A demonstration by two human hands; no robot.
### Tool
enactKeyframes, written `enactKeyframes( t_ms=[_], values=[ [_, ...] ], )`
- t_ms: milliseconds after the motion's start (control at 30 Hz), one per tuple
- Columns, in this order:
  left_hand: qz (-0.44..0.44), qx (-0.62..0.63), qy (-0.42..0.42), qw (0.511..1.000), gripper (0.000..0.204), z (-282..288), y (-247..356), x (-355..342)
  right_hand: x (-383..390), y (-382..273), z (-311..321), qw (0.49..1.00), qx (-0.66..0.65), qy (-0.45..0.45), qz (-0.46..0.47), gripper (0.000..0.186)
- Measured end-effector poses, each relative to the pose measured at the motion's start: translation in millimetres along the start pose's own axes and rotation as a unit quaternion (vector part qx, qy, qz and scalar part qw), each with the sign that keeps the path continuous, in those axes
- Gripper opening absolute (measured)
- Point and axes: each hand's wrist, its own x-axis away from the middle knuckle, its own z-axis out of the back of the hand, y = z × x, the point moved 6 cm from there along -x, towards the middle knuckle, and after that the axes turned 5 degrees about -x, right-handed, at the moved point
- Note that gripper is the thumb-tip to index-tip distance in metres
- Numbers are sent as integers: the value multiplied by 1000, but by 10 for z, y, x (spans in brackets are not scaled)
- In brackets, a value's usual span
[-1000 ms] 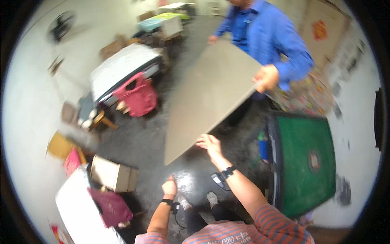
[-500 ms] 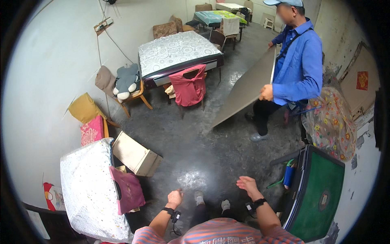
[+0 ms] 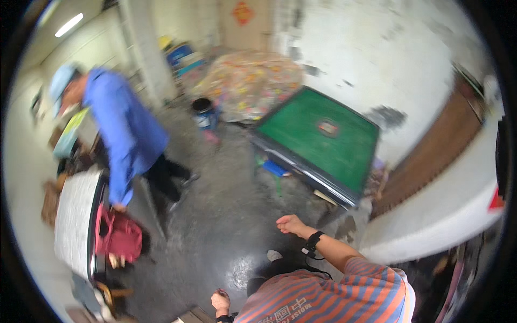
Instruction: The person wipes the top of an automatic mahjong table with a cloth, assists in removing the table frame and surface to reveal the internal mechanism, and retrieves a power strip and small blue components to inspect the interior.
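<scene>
While standing over the grey floor (image 3: 215, 231) in a striped shirt (image 3: 323, 285), holds the right grip (image 3: 291, 224) narrow and curled in, right of centre in the lower half of the frame; leaves it apart from the green-topped desk (image 3: 323, 137), near its lower edge; wears a black strap (image 3: 314, 241) on that wrist; holds the left grip (image 3: 220, 302) low at the bottom edge of the frame, near a pale wooden box (image 3: 194, 316); cannot tell, through the blur, whether wide or narrow; sees the green-topped desk tilted across the centre right of the frame, with a flowered sheet (image 3: 253, 81) heaped behind it; finds a co-worker (image 3: 126, 118) in blue at the left, with one hand (image 3: 119, 207) lowered at a grey board (image 3: 148, 210), just beside a red-covered chair (image 3: 123, 237) and a white-covered desk (image 3: 78, 220).
</scene>
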Motion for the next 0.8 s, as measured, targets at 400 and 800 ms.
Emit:
enactKeyframes(
  t_ms=[400,800],
  values=[
    [-525,-227,-314,758,36,-1088,2953,-2737,1402,1956,935,839,-301,453,0,18],
    [-787,-243,-384,417,31,-3237,4997,1799,5556,4285,291,387,-496,778,8,15]
  ],
)
